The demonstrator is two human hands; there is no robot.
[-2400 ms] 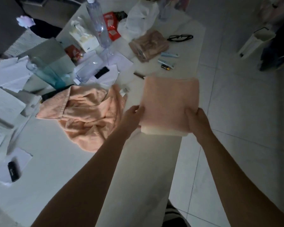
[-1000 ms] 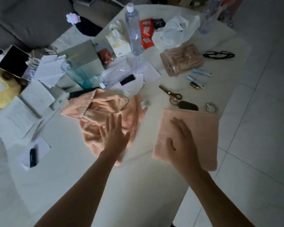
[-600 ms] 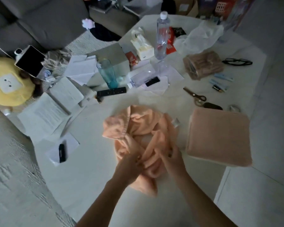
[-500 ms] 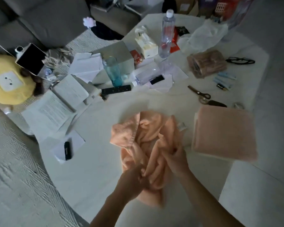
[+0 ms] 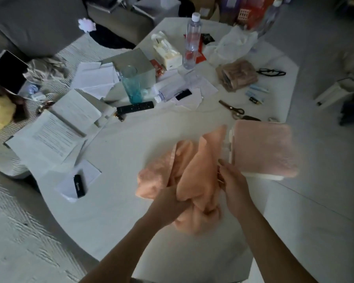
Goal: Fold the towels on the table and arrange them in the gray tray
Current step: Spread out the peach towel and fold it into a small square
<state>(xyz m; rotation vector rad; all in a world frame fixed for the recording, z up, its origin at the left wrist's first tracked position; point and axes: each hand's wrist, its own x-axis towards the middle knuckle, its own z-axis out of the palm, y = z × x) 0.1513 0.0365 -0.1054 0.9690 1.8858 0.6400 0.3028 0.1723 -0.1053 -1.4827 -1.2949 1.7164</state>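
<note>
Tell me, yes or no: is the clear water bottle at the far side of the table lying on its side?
No, the clear water bottle stands upright with its white cap on top, beside the tissue box.

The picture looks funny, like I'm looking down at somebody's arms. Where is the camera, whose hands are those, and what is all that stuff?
The camera sits on a person's head, looking down, so you see what they see. The two bare arms are theirs. Their left hand and right hand are both gripping a crumpled peach-orange towel, probably to fold it. Beside it, on the right, lies a neatly folded pink towel at the edge of the white round table. Farther back is clutter: a clear plastic water bottle, a tall blue-green drinking glass, scissors, black-framed eyeglasses, a black remote control and loose sheets of white paper. I can't make out a gray tray for sure.
</note>
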